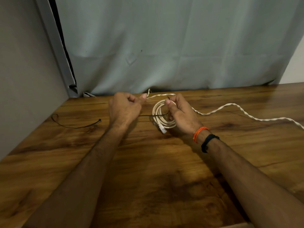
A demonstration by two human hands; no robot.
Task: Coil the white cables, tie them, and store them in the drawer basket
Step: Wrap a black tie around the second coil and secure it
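A wooden worktop (148, 170) is seen from above, backed by a grey curtain (164, 46). Near its far edge, a coiled white network cable (162, 116) is held by the right hand (181, 116), whose grip is clamped on the coil's top. Its clear plug (162, 129) points toward the viewer. A thin black tie (154, 115) is threaded across the coil. The left hand (123, 109) is curled, its thumb and finger apparently pinching the end of a twisted white cable (238, 107), which trails away to the right across the worktop. A second black tie (74, 125) lies at the left. An orange thread bracelet (199, 133) and a black band (209, 142) are worn on the right wrist.
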